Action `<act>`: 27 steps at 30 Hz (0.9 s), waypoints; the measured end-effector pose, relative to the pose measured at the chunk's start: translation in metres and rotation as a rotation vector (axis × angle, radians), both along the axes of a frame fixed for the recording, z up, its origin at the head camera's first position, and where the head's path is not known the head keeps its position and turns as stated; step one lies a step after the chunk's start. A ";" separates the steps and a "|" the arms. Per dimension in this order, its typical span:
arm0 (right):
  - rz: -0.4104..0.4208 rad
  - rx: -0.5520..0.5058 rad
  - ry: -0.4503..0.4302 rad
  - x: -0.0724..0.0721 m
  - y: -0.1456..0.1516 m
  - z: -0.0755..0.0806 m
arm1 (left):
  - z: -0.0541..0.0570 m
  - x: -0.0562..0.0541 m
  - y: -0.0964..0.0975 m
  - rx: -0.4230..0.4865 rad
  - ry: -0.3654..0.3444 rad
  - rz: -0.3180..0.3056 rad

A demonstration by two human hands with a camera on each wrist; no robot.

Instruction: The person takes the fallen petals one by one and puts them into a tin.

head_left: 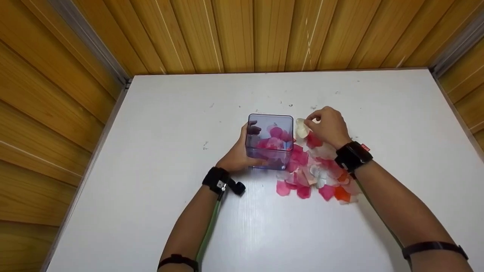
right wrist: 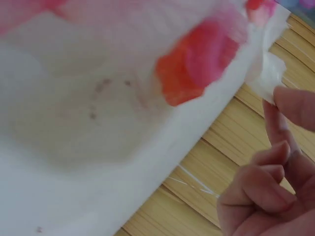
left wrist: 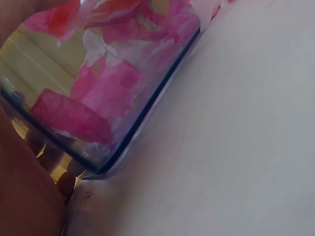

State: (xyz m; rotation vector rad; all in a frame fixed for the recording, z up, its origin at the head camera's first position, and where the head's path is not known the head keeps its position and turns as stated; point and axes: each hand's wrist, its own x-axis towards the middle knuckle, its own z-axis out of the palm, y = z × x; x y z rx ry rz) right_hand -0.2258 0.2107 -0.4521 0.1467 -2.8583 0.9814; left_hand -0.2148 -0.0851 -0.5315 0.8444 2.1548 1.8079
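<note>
My left hand (head_left: 237, 154) grips a clear, bluish square plastic box (head_left: 278, 160) from its left side, with the thumb across the near wall and fingers behind. Pink petals (head_left: 275, 142) lie inside the box; the left wrist view shows crumpled pink petals (left wrist: 106, 88) through its wall. Just right of the box, my right hand (head_left: 328, 126) pinches a cream-white petal (head_left: 301, 128) between thumb and index finger. In the right wrist view this white petal (right wrist: 269, 69) hangs from the fingertips, the other fingers curled.
Loose petals (head_left: 298, 156) in pink, white and orange spread over the white table (head_left: 159, 151), right of the box and below my right hand. Yellow wood-look panels (head_left: 234, 37) stand behind the table and at both sides.
</note>
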 end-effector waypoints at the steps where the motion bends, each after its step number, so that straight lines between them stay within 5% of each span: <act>1: -0.004 -0.005 0.041 0.001 -0.001 0.003 | 0.000 0.000 0.000 0.003 -0.002 0.000; 6: 0.041 -0.054 0.228 0.009 -0.008 0.012 | 0.001 -0.002 0.001 0.008 -0.012 0.001; 18: 0.146 -0.206 0.492 0.042 -0.036 0.042 | 0.001 -0.003 0.004 0.009 -0.019 -0.009; 27: 0.280 -0.233 0.516 0.050 -0.073 0.044 | 0.001 -0.002 0.000 0.013 -0.013 -0.005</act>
